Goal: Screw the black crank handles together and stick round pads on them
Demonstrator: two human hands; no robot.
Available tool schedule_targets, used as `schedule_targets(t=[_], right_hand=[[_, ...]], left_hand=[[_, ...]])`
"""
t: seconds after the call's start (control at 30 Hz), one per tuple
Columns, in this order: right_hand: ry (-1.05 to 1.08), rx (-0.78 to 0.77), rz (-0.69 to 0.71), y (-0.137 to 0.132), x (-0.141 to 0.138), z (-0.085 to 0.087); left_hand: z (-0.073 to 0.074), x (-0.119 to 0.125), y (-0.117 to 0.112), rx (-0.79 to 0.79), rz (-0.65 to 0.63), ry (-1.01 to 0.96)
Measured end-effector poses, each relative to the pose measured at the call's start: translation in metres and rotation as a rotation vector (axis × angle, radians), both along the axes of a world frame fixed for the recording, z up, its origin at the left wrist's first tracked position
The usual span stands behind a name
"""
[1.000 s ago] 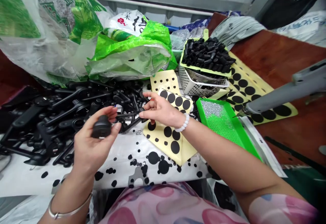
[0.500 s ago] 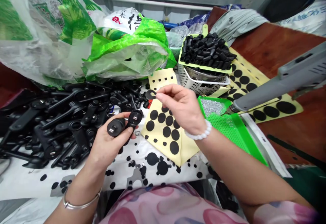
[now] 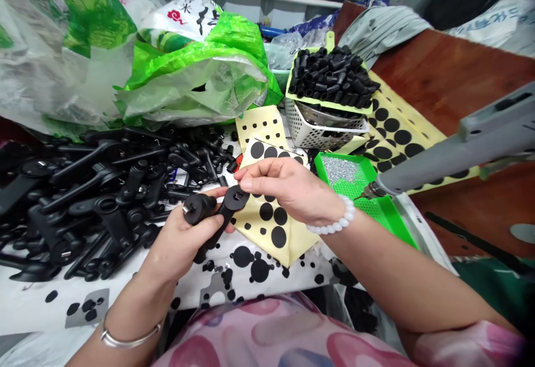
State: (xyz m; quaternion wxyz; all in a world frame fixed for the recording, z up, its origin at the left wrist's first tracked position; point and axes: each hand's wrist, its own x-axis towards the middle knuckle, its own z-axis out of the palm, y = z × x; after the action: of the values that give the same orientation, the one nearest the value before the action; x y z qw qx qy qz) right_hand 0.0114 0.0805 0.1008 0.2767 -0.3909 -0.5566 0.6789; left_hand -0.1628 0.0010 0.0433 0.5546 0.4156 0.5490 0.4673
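My left hand point(image 3: 184, 233) is closed around a black plastic crank handle point(image 3: 228, 211); its round end with a slotted opening faces up, and a knob with a metal tip point(image 3: 196, 208) sticks out beside it. Fingertips of my right hand point(image 3: 278, 189) are pinched at the upper edge of that round end. A thin black ring sticker is in this pinch, lying against the round face; its outline is hard to tell from the black plastic. Under my hands lies a cream backing sheet point(image 3: 259, 226) with black round stickers.
Many black crank handles point(image 3: 100, 200) are piled at left. Green-and-white bags point(image 3: 188, 77) stand behind. At right are a basket point(image 3: 311, 127), a tray of black sleeves point(image 3: 334, 77), a green tray point(image 3: 388, 222) with small metal pieces and a grey power screwdriver point(image 3: 443, 144).
My right hand has moved down and left, bringing the ring sticker onto the crank handle's round end. My left hand has tilted the handle and raised its round end towards the right hand.
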Motion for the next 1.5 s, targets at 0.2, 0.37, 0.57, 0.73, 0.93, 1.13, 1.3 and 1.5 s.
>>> schedule_targets(t=[0.2, 0.37, 0.57, 0.73, 0.93, 1.13, 1.3, 1.5], right_hand=[[-0.003, -0.011, -0.013, -0.001, -0.001, -0.003], [-0.002, -0.025, -0.020, 0.001, 0.001, -0.009], [0.005, -0.058, -0.045, 0.003, 0.000, -0.016], [0.002, -0.074, -0.039, 0.003, -0.001, -0.018], [0.006, -0.096, -0.052, 0.003, 0.000, -0.020], [0.023, -0.098, -0.046, 0.004, 0.003, -0.027], [0.023, -0.080, -0.024, 0.005, 0.005, -0.029], [0.009, -0.079, -0.027, 0.006, 0.006, -0.029]], left_hand=[[0.000, 0.000, 0.000, -0.038, -0.013, -0.223], [-0.002, 0.000, -0.001, -0.057, 0.006, -0.241], [-0.003, 0.001, -0.003, -0.063, 0.018, -0.189], [-0.002, 0.005, -0.002, -0.071, 0.021, -0.172], [-0.002, 0.008, 0.000, -0.073, 0.020, -0.177], [-0.004, 0.009, 0.001, -0.071, 0.021, -0.177], [-0.003, 0.010, 0.000, -0.066, 0.031, -0.165], [-0.006, 0.009, 0.000, -0.056, 0.012, -0.140]])
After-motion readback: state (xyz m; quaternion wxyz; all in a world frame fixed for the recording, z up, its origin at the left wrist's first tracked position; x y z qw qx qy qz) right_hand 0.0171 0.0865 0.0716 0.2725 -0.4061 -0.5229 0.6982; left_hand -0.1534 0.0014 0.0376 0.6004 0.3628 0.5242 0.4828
